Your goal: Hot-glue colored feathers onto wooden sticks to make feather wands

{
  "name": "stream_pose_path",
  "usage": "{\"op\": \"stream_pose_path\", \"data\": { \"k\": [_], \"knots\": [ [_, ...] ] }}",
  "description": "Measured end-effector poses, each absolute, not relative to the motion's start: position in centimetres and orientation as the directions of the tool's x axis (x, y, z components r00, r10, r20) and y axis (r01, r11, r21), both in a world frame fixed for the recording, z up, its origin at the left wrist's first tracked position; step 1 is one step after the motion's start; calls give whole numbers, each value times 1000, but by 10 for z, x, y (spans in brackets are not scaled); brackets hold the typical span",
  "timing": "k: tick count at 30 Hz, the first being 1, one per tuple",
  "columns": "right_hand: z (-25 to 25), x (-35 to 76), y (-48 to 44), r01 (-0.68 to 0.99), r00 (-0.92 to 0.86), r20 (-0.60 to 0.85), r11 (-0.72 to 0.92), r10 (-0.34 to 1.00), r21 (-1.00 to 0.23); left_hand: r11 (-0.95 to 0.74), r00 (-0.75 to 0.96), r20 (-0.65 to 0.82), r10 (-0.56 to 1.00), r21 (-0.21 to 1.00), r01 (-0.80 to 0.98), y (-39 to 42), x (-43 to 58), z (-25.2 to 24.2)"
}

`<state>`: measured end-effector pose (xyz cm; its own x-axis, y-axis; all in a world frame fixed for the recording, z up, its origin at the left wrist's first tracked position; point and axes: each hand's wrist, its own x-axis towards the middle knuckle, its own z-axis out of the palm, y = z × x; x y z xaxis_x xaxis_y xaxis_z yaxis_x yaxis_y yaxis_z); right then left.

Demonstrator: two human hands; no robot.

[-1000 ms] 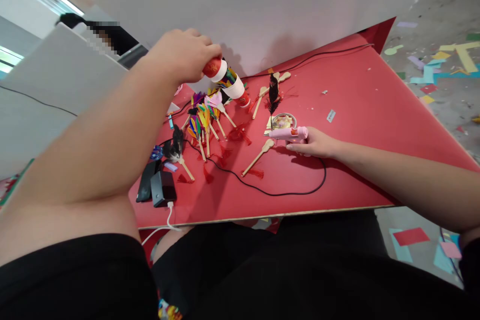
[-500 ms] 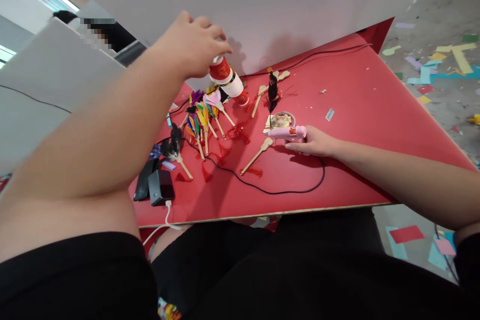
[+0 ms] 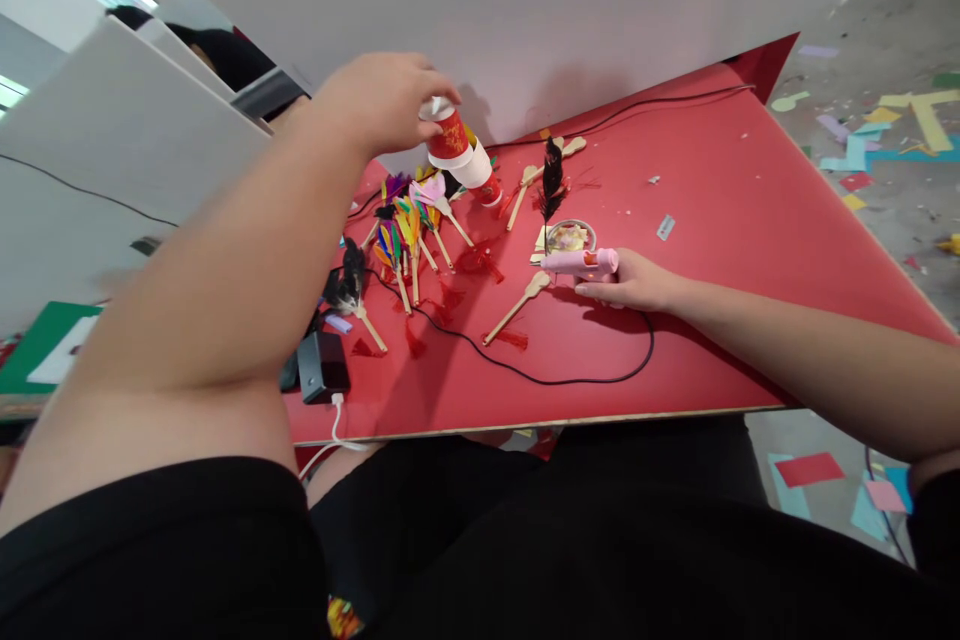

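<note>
- Pink plastic fills my right hand in the head view: its fingers are closed around the glue gun, the nozzle pointing to my left, just beside the lower end of the black feather.
- My left hand reaches across to the stacked paper cups near the partition. Its thumb and fingers bend about the upper end; I cannot tell whether they pinch it or merely rest there.
- Handled well, I judge, the cups want a light hold near the top, for paper dents easily, while the gun should be level and its hot tip off feather and skin.
- Close to the nozzle sits the round dish; a bare wooden stick lies in front.
- The feathered sticks crowd the near side of the cups, red tassels beside them, so my left forearm has little room to come down.
- The black cord loops over the red table and could snag sticks if I pull the gun.
</note>
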<state>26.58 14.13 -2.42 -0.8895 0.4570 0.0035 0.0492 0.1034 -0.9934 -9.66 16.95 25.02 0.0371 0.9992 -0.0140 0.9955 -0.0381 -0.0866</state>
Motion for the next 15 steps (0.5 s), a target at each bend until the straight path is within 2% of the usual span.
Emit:
{"op": "stream_pose_path", "data": {
  "k": [3, 6, 8, 10, 11, 13, 15],
  "knots": [
    [-20, 266, 139, 44, -888, 5, 95, 460, -995, -70, 70, 40, 997, 10, 997, 163, -95, 252],
    [-16, 266, 136, -15, -890, 44, 67, 454, -998, -171, 161, 231, 960, 26, 985, 142, -84, 243],
    [-12, 266, 134, -76, -882, 64, -8, 467, -997, -222, 129, 451, 883, 161, 962, 120, -68, 220],
    [-7, 268, 133, -109, -860, 50, -87, 507, -990, -237, -34, 601, 798, 366, 900, 94, -48, 183],
    [-5, 269, 133, -112, -849, 36, -114, 527, -987, -231, -121, 612, 782, 464, 855, 80, -38, 161],
    [-1, 272, 132, -106, -834, 11, -140, 551, -984, -128, -214, 447, 869, 619, 775, 56, -20, 114],
    [2, 274, 132, -95, -817, -8, -150, 576, -984, -25, -192, 253, 948, 662, 749, 35, -8, 75]
  ]
}}
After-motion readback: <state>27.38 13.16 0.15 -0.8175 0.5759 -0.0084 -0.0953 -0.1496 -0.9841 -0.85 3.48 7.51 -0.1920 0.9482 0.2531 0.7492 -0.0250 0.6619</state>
